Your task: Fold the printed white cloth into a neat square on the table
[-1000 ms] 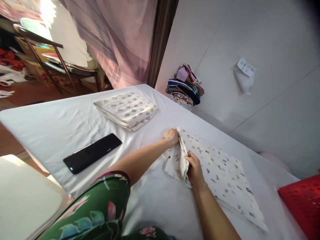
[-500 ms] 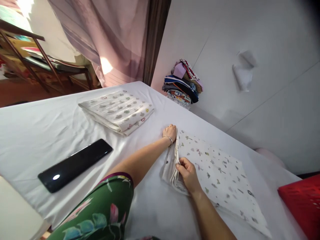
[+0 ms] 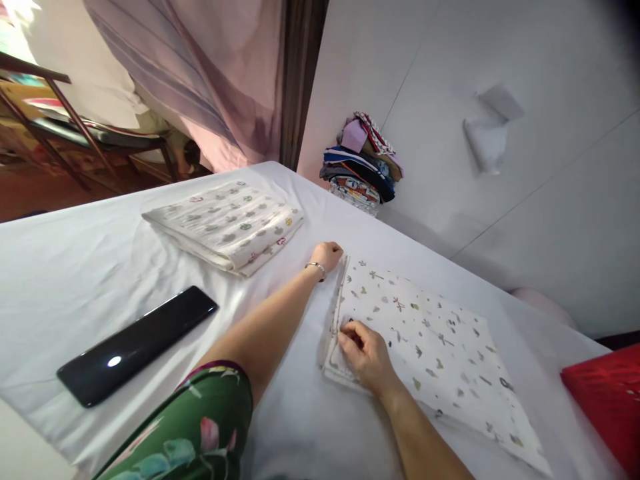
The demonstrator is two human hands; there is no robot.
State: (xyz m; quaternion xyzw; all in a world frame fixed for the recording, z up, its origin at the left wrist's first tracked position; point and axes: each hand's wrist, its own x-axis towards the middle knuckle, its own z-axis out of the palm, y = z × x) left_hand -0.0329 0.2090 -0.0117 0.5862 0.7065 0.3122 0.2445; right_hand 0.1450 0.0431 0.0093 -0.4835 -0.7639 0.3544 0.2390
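A folded white cloth (image 3: 430, 353) printed with small trees, leaves and animals lies flat on the white-covered table. At its far left corner is my left hand (image 3: 327, 255), wearing a bracelet, its fingers closed on the corner's edge. My right hand (image 3: 367, 357) rests over the cloth's near left part, with thumb and fingertips pinched at the left edge. Below that edge, several layers show at the near corner. Further left lies a second folded cloth (image 3: 230, 223) with a grey, red and yellow print, untouched by either hand.
A black glossy phone-like slab (image 3: 140, 343) lies on the white table cover (image 3: 290, 427) at left. A red object (image 3: 607, 400) sits at the right edge. Beyond the table are a stack of folded clothes (image 3: 360, 163), a pink curtain (image 3: 225, 80) and a wooden chair (image 3: 75, 120).
The cloth's left edge, gathered and raised before, now lies flatter and further left. Both my hands have moved slightly left with it.
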